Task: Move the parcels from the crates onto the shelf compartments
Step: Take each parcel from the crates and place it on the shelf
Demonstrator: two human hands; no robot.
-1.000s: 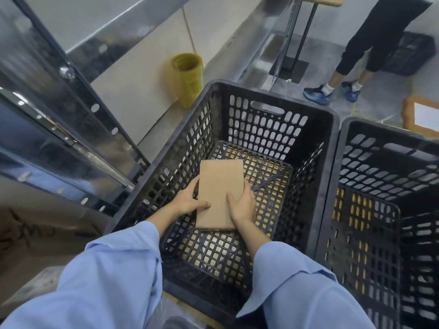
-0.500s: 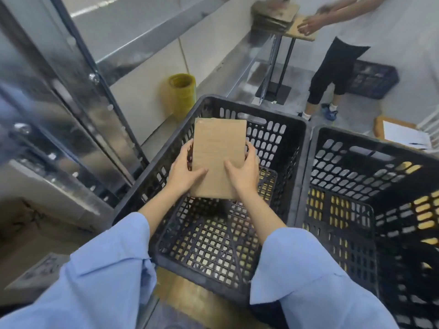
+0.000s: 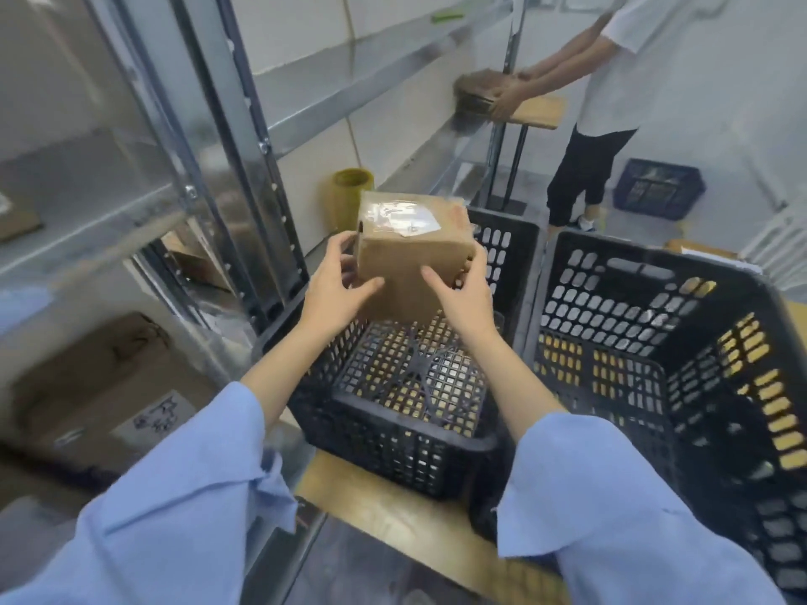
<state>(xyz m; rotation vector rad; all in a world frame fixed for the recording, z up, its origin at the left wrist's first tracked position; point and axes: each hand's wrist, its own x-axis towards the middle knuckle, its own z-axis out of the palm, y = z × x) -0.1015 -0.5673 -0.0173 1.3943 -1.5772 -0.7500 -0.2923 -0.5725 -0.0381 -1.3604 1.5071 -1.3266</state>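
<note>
A brown cardboard parcel [image 3: 412,251] with a taped label on top hangs above the left black crate [image 3: 393,434]. My left hand [image 3: 338,290] grips its left side and my right hand [image 3: 465,290] grips its right side, thumbs across the near face. Nothing lies on the crate's mesh floor below. A second black crate [image 3: 655,342] stands to the right and also holds nothing that I can see. The metal shelf [image 3: 144,203] rises at the left, its nearest level about as high as the parcel.
Cardboard boxes [image 3: 100,386] sit on the shelf's low level. A yellow roll [image 3: 351,203] stands behind the left crate. Another person [image 3: 607,102] at the back right handles parcels on a small stand. A blue crate [image 3: 659,194] is on the floor.
Both hands have lifted the parcel from the floor of the left crate to above its rim. The view has tilted up toward the shelf.
</note>
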